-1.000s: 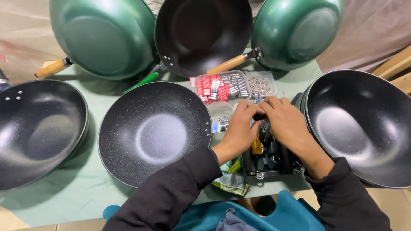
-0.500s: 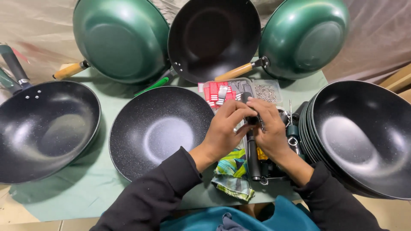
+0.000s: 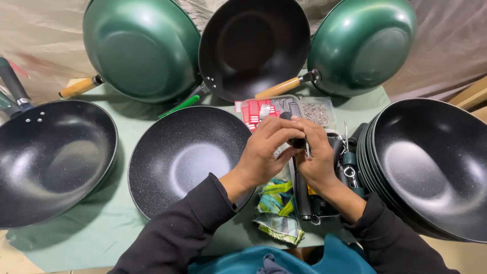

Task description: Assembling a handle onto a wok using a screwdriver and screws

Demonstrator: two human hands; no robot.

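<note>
Since a second ago both my hands have come up off the bundle of black handles and now meet just above it, and my view has shifted right so the pans sit further left in frame. My left hand (image 3: pixel 266 149) is curled with thumb and fingers pinching the rounded top of a black handle (image 3: pixel 291 131); my right hand (image 3: pixel 317 157) is closed against it from the other side, fingertips on what looks like a small metal fitting, too small to make out. The handle's lower length runs down toward me between the wrists. Just beneath lies the bundle of loose handles (image 3: pixel 324 200) and a folded green-and-yellow cloth (image 3: pixel 279 213). Just left, touching my left forearm, is the speckled black pan (image 3: pixel 185 157) on the green desk (image 3: pixel 91 238). Beyond my fingers sit a clear box of red-and-white packets (image 3: pixel 264 109) and a clear box of small screws (image 3: pixel 317 111). Right: a stack of black pans (image 3: pixel 431 167). Left: another black pan (image 3: pixel 50 157). Three pans lean against the back sheet, two green (image 3: pixel 139 48) (image 3: pixel 362 45) and one black (image 3: pixel 253 45). Risks, judged: the small part could slip from my fingertips and vanish among the loose handles or the cloth; my left forearm could nudge the speckled pan; a dropped handle could strike the screw box and scatter it.
</note>
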